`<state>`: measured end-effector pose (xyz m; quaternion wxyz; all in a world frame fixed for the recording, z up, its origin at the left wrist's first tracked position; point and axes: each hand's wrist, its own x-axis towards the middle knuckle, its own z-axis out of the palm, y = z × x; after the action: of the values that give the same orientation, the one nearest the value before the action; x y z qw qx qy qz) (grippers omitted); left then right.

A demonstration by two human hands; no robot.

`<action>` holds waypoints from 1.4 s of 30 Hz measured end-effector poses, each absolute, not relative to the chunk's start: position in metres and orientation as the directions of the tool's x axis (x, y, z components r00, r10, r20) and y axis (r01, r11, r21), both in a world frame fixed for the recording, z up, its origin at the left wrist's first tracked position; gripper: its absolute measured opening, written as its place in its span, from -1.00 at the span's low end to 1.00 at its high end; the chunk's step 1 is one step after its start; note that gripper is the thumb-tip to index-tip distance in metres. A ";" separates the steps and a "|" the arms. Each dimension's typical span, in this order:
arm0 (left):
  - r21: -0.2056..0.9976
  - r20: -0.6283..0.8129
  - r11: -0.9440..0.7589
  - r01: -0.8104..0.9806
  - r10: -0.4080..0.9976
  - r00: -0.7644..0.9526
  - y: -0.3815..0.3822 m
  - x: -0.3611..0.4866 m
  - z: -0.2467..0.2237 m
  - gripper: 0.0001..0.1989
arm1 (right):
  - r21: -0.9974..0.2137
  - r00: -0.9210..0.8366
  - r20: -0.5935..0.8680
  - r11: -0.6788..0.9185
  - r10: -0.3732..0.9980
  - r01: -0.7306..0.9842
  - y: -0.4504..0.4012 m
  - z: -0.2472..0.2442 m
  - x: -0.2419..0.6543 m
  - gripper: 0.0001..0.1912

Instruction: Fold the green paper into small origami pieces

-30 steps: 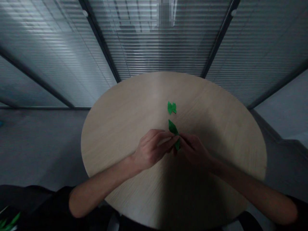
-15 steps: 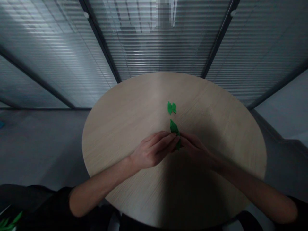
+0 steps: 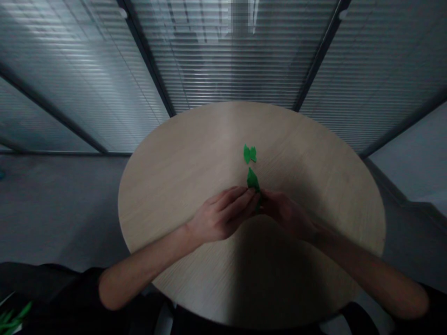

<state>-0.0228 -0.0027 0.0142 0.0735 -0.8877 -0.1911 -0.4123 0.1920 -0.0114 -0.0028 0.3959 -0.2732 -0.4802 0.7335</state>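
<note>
Near the middle of the round wooden table [image 3: 181, 167], a green folded piece [image 3: 253, 179] with a pointed tip sticks up from between my hands. My left hand [image 3: 223, 214] pinches it from the left, its fingers covering the lower part. From the right, my right hand [image 3: 284, 211] has its fingers closed on the same piece, near its lower edge. Just beyond the tip, a small green butterfly-shaped piece [image 3: 249, 153] lies flat on the table.
Beyond the table stand glass panels with blinds [image 3: 230, 70] and dark frames. A dark chair edge [image 3: 359, 318] shows at the lower right. Green leaf-like shapes [image 3: 16, 318] are at the bottom left corner.
The fingers of my right hand have shifted and curled a little at the green piece. The whole view has moved slightly. Both hands keep their hold.
</note>
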 end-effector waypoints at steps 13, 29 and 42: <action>-0.198 0.693 -0.862 0.467 0.213 0.688 -0.002 -0.020 0.011 -0.67 | -0.956 -0.376 0.006 -0.106 0.926 -0.275 -0.010 0.001 0.190 -0.68; 0.686 0.553 -0.682 0.254 0.716 0.427 0.008 -0.011 0.008 -0.79 | -0.998 -0.437 0.037 0.011 0.899 -0.061 -0.015 0.004 0.183 -0.52; 0.879 0.406 -0.471 0.078 0.824 0.394 0.010 -0.009 0.007 -0.81 | -0.996 -0.468 -0.007 -0.050 0.884 -0.080 -0.012 -0.001 0.180 -0.38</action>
<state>-0.0087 0.0103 0.0068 -0.4103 -0.7271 -0.3105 -0.4546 0.1797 -0.0123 -0.0007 0.3795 -0.3495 -0.5753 0.6347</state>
